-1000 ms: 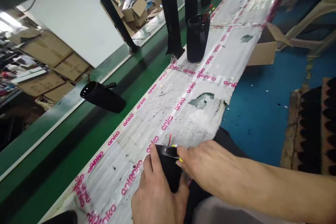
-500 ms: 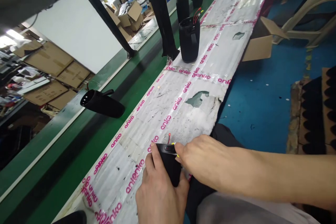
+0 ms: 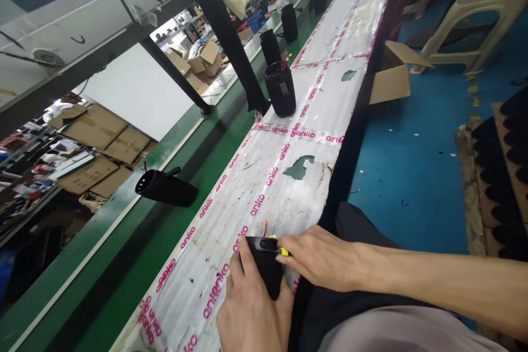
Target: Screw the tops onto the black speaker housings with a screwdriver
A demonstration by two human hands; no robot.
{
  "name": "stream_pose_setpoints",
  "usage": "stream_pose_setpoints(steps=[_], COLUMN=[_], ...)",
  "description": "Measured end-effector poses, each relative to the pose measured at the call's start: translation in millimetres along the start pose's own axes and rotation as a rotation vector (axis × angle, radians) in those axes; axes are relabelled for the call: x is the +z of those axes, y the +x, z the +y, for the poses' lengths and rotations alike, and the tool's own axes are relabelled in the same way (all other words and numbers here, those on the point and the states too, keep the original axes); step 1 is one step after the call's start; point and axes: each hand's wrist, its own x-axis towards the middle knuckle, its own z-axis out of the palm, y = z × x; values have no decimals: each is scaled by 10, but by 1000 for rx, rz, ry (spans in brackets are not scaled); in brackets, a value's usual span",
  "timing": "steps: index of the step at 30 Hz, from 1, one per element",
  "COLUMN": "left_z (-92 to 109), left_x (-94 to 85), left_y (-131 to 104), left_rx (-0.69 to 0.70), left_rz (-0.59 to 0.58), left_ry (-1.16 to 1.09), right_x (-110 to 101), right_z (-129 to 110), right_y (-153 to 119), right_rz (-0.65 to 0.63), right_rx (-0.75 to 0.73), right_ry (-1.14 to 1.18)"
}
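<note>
My left hand is wrapped round a black cylindrical speaker housing, its index finger along the top rim. The housing rests near the bench's front edge, with its upper end facing away from me. My right hand is closed at the right side of that rim, pinching a small tool with a yellow end; its other end is hard to make out against the rim. Behind the rim a red-tipped wire sticks up, and a small yellow-white connector shows beside it.
White wrap with pink lettering covers the bench. On the green conveyor lies another black housing. A further housing with wires stands upright ahead, several more beyond. An open carton and a plastic stool are at right.
The view has tilted and shifted, showing more of the overhead frame. Both hands stay at the housing; more of the yellow end shows under my right fingers.
</note>
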Motion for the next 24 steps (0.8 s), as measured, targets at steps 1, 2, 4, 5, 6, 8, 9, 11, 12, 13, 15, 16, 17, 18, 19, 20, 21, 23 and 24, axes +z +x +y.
stream_pose_setpoints(steps=[1,2,4,5,6,8,9,11,12,13,15,16,17,18,19,20,21,23,24], left_z=[-16,-36,-77,-90,-95,-85,-75,-60,-58,-61,-72,-76,-76,-72,-64,-52,-39,-15,-8], left_x=[-6,-15,-34,-42,-47,-51,-51,-52,-53,-55,-59,-59,-59,-57,-54,-51,-48,-46,-48], left_y=[8,19,44,53,56,44,31,2,-10,-17,-16,-11,-6,-1,2,2,1,-2,-1], left_rx=[-1,-4,-16,-17,-19,-25,-27,-25,-19,-9,3,1,-3,-9,-17,-26,-34,-47,-53], left_rz=[-10,-24,-55,-67,-77,-84,-75,-44,-32,-32,-60,-69,-67,-56,-39,-24,-17,-20,-26], left_ry=[-23,-51,-96,-105,-106,-104,-110,-136,-151,-166,-184,-181,-172,-162,-150,-142,-140,-146,-151], right_x=[-10,-36,-122,-173,-223,-307,-337,-376,-387,-393,-393,-387,-378,-365,-351,-336,-321,-296,-287], right_z=[1,-5,-39,-66,-98,-169,-204,-265,-287,-303,-312,-307,-297,-286,-273,-261,-250,-237,-234], right_y=[-12,-17,-3,11,26,46,47,34,24,14,1,-3,-5,-8,-11,-15,-20,-32,-37], right_rz=[47,101,197,218,214,142,86,-10,-39,-54,-57,-58,-63,-64,-63,-60,-54,-50,-51], right_rx=[17,51,132,160,166,116,76,19,12,16,32,39,37,30,20,11,2,-6,-4], right_ry=[59,129,257,279,258,109,12,-155,-213,-251,-282,-286,-288,-289,-292,-296,-300,-304,-306])
